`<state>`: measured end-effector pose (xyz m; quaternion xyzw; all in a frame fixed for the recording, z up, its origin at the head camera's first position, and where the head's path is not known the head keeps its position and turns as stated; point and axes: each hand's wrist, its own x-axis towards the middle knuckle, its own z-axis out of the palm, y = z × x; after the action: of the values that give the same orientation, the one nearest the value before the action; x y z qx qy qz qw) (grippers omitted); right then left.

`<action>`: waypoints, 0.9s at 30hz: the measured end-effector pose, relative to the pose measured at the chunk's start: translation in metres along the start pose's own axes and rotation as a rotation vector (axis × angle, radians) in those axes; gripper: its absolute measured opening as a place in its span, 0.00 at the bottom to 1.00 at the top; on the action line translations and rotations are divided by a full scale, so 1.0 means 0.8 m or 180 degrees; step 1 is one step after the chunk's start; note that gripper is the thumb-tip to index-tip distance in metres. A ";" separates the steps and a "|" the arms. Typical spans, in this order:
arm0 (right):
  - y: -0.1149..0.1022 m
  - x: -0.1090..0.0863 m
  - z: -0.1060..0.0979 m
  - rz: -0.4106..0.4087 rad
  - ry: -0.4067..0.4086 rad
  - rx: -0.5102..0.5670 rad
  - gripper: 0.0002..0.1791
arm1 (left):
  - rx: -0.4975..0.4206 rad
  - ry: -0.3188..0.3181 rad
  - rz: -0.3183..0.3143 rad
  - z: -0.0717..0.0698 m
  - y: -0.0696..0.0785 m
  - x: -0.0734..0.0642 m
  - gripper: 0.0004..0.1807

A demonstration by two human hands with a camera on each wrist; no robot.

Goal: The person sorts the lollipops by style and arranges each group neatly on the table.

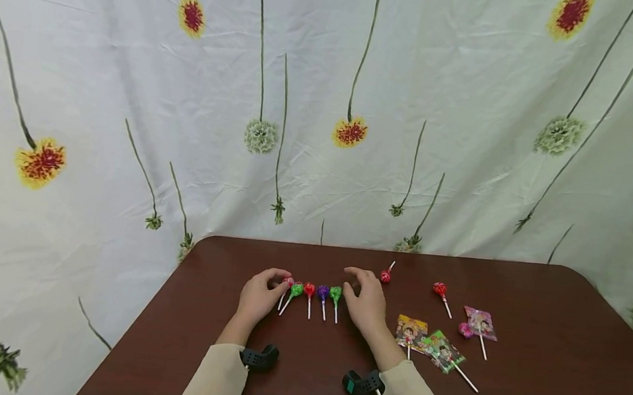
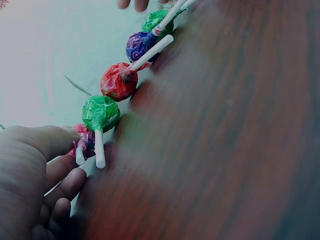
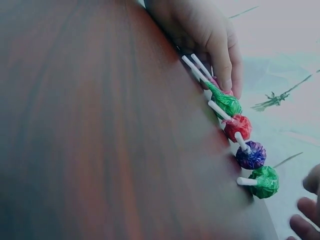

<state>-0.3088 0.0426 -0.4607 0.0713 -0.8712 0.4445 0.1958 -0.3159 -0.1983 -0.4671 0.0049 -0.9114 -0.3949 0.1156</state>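
Several wrapped lollipops lie side by side in a row on the brown table. At the row's left end, my left hand (image 1: 257, 293) pinches a pink lollipop (image 2: 85, 137) by its head, between thumb and fingers. Rightward from it come a green lollipop (image 2: 101, 112), a red lollipop (image 1: 309, 290), a purple lollipop (image 1: 323, 292) and a second green lollipop (image 3: 265, 182). My right hand (image 1: 366, 300) is just beyond that last green one, its fingers loosely bent and holding nothing. In the right wrist view its fingertips (image 3: 305, 227) show apart from the candy.
Right of my right hand lie two red lollipops (image 1: 385, 276) (image 1: 440, 289), a pink lollipop (image 1: 465, 330), and flat-packed lollipops in yellow (image 1: 412, 329), green (image 1: 441, 351) and pink (image 1: 481, 323) wrappers. A flower-printed white cloth (image 1: 307, 178) hangs behind the table (image 1: 170, 359).
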 end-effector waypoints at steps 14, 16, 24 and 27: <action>0.018 0.016 -0.031 0.0512 0.0420 -0.0103 0.22 | 0.0025 0.0031 0.0044 0.002 0.000 0.000 0.11; 0.022 0.019 -0.037 0.0572 0.0419 -0.0113 0.22 | 0.0035 0.0037 0.0053 0.002 0.000 0.000 0.11; 0.038 0.026 -0.058 0.0761 0.0196 -0.0126 0.25 | 0.0015 0.0008 0.0023 0.002 0.000 0.000 0.11; 0.044 0.027 -0.064 0.0787 0.0061 -0.0174 0.25 | 0.0008 0.0006 0.0000 0.001 0.001 0.000 0.11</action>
<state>-0.3249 0.1054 -0.4514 -0.0463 -0.8832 0.4420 0.1497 -0.3164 -0.1973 -0.4673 0.0054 -0.9118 -0.3938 0.1164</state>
